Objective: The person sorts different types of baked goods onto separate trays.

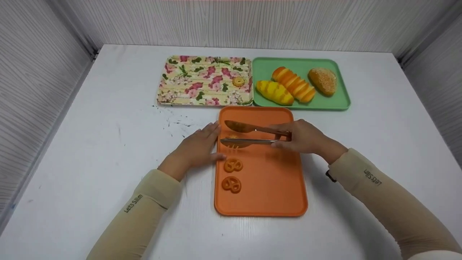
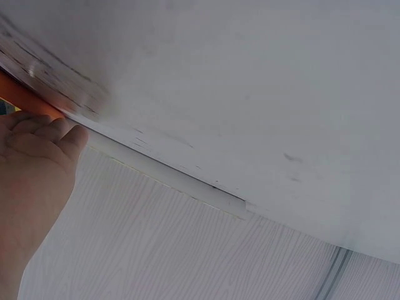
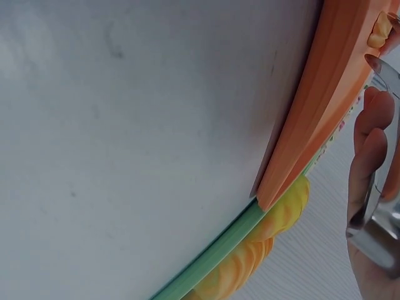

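Sleeves (image 1: 375, 184) are seen nearest, flanking the orange tray (image 1: 265, 195); its left rim is touched by the left hand (image 1: 196, 148), fingers extended; metal tongs (image 1: 258, 141), spread apart, are gripped by the right hand (image 1: 302, 137) above it; a biscuit (image 3: 379, 31) is bracketed by their tips at the tray's left side, contact unclear; it could be skidded by an off-centre squeeze, or the neighbouring pretzel (image 1: 233, 165) nudged by the left hand.

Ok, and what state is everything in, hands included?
Tongs: spread, above the orange tray.
Right hand: gripping the tongs.
Left hand: at the orange tray's edge, fingers extended.
Orange tray: flat, holding pretzels.
Pretzels: two lying flat.
Piece under the tongs: mostly hidden.
Floral tray: holding one cookie.
Green tray: holding three breads.
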The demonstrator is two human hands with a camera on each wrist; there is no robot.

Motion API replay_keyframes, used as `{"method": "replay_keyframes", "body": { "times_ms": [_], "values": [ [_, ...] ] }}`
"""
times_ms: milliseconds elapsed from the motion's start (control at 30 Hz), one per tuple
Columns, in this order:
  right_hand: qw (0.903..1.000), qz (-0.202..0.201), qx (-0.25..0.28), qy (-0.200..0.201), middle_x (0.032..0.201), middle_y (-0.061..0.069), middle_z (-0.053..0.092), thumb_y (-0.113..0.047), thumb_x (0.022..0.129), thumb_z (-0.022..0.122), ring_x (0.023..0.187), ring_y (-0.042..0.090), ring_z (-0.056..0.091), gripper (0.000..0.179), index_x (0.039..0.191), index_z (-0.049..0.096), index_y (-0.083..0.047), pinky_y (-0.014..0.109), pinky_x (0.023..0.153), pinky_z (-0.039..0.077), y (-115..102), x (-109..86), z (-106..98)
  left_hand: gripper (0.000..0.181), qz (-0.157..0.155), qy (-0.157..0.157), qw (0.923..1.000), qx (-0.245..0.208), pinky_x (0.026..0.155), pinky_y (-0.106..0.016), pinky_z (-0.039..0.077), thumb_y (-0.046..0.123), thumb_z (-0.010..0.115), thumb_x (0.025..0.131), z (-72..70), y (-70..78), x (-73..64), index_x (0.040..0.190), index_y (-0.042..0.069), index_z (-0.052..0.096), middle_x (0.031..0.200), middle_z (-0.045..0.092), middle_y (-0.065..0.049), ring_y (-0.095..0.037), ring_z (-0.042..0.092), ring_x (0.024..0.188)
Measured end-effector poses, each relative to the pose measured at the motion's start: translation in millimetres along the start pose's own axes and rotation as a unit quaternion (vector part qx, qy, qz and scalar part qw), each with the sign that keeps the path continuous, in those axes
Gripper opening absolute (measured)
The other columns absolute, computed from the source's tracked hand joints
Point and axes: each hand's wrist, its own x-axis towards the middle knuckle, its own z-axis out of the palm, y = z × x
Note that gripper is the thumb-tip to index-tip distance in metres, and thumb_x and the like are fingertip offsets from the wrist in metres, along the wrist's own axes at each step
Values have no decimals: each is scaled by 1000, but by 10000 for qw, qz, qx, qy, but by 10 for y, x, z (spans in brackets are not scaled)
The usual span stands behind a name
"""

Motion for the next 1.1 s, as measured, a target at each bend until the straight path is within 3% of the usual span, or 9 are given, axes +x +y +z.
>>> {"method": "replay_keyframes", "body": {
  "times_ms": [367, 600, 767, 967, 1100],
  "values": [
    [9995, -126, -273, -4, 92, -6, 70, -41, 88, 67, 59, 8, 53, 51, 133, 59, -18, 30, 56, 44, -29, -2, 7, 93, -18, -47, 10000, 26, 114, -41, 13, 62, 50, 89, 0, 0, 9, 153, 8, 11, 159, 2, -1, -20, 4, 144],
    [9985, -71, -542, 63, 73, -7, 63, -42, 88, 66, 52, 11, 45, 48, 132, 60, -22, 30, 52, 38, -47, -1, 13, 93, 1, -43, 10000, 40, 115, -41, 13, 62, 49, 90, -9, 4, 8, 153, 7, 10, 159, 2, -2, -20, 3, 144],
    [9972, -76, -741, 92, 74, -8, 63, -43, 89, 65, 53, 11, 44, 48, 132, 60, -22, 30, 52, 37, -78, -3, 0, 92, 12, -54, 10000, 64, 115, -41, 12, 61, 49, 90, -15, 6, 4, 153, 7, 10, 159, 2, -3, -21, 3, 144],
    [9958, -196, -883, 114, 86, -5, 69, -42, 90, 64, 55, 11, 47, 46, 132, 60, -22, 31, 53, 39, -111, -5, -12, 92, -27, -62, 10000, 42, 114, -41, 13, 61, 50, 90, -14, 9, 1, 153, 8, 10, 159, 2, -3, -21, 4, 144],
    [9962, -178, -841, 109, 80, -6, 67, -41, 90, 64, 54, 11, 45, 47, 132, 60, -21, 30, 52, 38, -110, -8, -25, 92, -28, -62, 10000, -5, 114, -42, 14, 60, 50, 90, -12, 11, 5, 154, 9, 10, 159, 2, -2, -21, 4, 144]
  ]
}}
